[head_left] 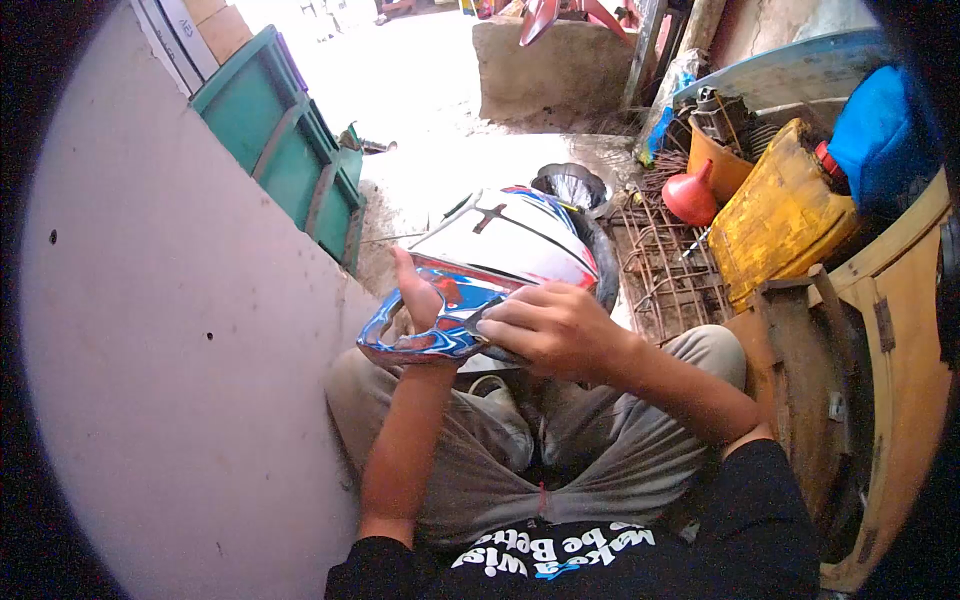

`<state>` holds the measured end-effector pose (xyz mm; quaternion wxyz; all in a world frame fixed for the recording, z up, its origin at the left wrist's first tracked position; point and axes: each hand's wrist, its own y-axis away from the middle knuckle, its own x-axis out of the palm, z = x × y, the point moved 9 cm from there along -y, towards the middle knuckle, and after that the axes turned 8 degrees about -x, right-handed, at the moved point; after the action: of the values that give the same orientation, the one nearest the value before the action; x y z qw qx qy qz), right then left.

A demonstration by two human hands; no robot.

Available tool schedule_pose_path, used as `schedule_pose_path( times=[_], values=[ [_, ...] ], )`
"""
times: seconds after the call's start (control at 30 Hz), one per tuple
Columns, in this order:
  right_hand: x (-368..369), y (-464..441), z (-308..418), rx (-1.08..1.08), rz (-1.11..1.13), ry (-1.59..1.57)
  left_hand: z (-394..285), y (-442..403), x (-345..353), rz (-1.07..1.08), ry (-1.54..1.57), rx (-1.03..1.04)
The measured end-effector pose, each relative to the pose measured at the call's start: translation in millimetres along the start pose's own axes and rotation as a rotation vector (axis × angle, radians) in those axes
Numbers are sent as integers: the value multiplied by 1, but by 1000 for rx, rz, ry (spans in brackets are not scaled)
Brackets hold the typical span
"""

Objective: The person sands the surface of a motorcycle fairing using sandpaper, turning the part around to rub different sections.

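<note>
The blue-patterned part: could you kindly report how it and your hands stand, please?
Left hand at blue-patterned part, fingers mostly hidden. Right hand, fingers curled, at its right side. White shell just beyond. Nothing visibly blocking either hand.

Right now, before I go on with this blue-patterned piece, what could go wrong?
No clamp shows on the blue-patterned piece, so it might tip if your left grip loosens.

Your right grip is at its painted surface; pressing too hard there might mark the finish.

The rusty metal grid lies nearby on the right, so a slip that way could scratch the piece.
</note>
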<state>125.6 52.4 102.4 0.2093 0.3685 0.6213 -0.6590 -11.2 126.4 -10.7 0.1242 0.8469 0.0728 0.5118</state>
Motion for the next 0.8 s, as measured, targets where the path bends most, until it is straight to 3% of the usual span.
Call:
schedule_pose_path(
  times=[0.17, 0.23, 0.3, 0.43, 0.5, 0.53, 0.57, 0.7, 0.77, 0.8],
  values=[
    [-16, 26, -78, 284, 171, 247, 1, 9, 13, 98, 14, -22],
    [-1, 13, -39, 208, 131, 44, -1, 7, 8, 8, -32, 16],
    [-3, -6, 11, 1, 21, -81, -6, 7, 2, -49, -116, 62],
    [-15, 22, -81, 318, 185, 205, 2, 6, 4, 7, 60, -15],
    [-4, 24, -68, 339, 216, 196, 2, 5, 1, -11, -17, -2],
    [5, 9, -18, 54, 91, 3, -2, -2, -10, -33, -87, 39],
    [1, -4, 5, 11, 15, -29, -6, -4, -17, -60, -165, 70],
    [-14, 18, -78, 324, 184, 228, -3, 2, -5, -51, -44, 24],
    [-1, 29, -77, 325, 300, 201, 0, 5, 0, -71, -17, 30],
    [1, 18, -53, 206, 206, 104, -2, 5, 0, -75, -29, 44]
  ],
)
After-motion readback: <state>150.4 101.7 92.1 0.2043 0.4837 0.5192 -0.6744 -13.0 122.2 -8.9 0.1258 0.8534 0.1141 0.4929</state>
